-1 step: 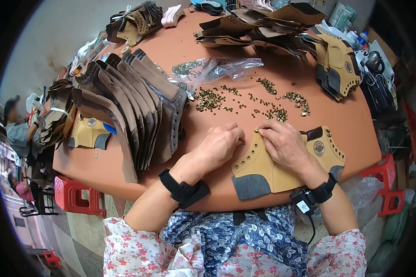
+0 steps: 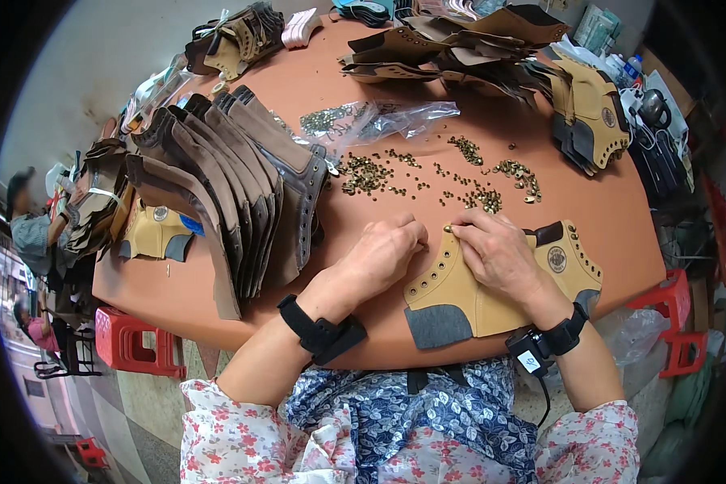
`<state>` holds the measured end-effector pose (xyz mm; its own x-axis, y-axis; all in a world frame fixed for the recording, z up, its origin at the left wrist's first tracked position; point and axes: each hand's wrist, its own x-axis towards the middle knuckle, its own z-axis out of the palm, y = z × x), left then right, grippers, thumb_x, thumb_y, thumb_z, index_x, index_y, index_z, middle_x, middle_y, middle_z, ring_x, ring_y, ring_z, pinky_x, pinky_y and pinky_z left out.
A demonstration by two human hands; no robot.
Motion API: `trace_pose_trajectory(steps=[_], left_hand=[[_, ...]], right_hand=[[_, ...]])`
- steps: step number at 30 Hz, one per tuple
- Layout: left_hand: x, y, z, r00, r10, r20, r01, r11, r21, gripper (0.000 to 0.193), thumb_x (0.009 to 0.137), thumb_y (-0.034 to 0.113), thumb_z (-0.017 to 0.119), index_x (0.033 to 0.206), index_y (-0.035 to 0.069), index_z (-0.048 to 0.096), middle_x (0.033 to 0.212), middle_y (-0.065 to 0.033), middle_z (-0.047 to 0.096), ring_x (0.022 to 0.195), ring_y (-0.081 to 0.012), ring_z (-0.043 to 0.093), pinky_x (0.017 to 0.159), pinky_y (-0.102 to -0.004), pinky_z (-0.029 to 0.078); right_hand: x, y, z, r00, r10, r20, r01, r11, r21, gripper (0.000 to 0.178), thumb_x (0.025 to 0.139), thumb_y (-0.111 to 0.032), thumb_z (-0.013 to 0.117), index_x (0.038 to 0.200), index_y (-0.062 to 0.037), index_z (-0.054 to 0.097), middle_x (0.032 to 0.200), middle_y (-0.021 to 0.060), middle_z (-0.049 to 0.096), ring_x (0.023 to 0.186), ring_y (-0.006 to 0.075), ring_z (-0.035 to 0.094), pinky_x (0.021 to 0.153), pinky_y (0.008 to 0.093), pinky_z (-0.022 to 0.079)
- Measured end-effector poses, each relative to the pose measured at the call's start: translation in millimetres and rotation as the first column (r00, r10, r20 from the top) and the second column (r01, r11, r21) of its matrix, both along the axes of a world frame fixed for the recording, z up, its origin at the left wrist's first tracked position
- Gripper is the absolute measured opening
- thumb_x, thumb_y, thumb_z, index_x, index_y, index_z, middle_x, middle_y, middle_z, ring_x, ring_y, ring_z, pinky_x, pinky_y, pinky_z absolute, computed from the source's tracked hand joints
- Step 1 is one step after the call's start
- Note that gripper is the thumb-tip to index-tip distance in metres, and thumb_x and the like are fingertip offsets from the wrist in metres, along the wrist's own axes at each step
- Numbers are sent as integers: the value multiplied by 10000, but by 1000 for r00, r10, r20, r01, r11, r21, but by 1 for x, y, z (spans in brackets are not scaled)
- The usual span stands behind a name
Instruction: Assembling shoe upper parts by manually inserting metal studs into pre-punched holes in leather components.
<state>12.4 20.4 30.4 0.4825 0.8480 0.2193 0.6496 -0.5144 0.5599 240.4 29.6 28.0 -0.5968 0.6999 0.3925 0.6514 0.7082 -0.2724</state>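
Note:
A tan boot upper with grey lower panels lies flat at the table's near edge, a row of eyelets down each side. At its top left corner sits a small brass lace fitting. My right hand is closed there, thumb and forefinger pinching the corner by the fitting while the other fingers rest on the upper. Just left of that corner, apart from it, my left hand is closed with its fingertips together; anything between them is hidden. Loose brass fittings lie scattered beyond both hands.
Brown boot uppers stand in a row at left. A clear plastic bag of fittings lies behind the scattered pieces. More stacked uppers are at the back, with tan ones at right. Red stools flank the table; people sit far left.

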Motion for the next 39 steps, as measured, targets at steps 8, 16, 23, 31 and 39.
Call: trace_pose_trajectory(steps=[8,16,23,31,39], left_hand=[[19,11,16,1000,-17,26,19,998,-52,138,896,120,632,985,27,680,853,-217,693,810,-411,674,752,-476,534],[35,15,7,998,-12,56,15,998,-57,129,858,68,603,942,3,676,833,-217,679,782,-412,671,726,-488,537],[35,14,5,999,27,17,-26,997,-73,136,874,108,632,949,8,687,864,-209,679,802,-402,673,736,-463,537],[38,8,3,995,84,49,-79,991,-105,125,852,67,605,917,-2,687,912,-205,656,859,-406,649,818,-493,518],[38,7,2,992,107,61,-98,987,-127,134,855,67,605,930,2,695,935,-205,653,878,-412,642,820,-488,518]], right_hand=[[1,1,-2,1000,-7,-22,7,1000,-25,187,826,-78,638,998,-26,692,1063,65,641,949,257,622,846,371,466],[0,0,-2,999,-7,-44,6,1000,-29,205,828,-78,634,1021,-36,691,1070,62,640,961,255,618,855,372,462],[1,1,-4,999,-6,-47,5,1000,-20,190,822,-80,639,1002,-43,688,1048,70,634,938,259,619,839,374,467],[3,-1,2,991,-11,-134,18,999,45,138,791,-68,657,926,-65,685,979,57,636,859,257,624,811,365,470],[5,-5,7,999,34,-10,-33,998,57,120,768,-64,674,886,-66,697,942,42,630,845,236,622,798,358,465]])
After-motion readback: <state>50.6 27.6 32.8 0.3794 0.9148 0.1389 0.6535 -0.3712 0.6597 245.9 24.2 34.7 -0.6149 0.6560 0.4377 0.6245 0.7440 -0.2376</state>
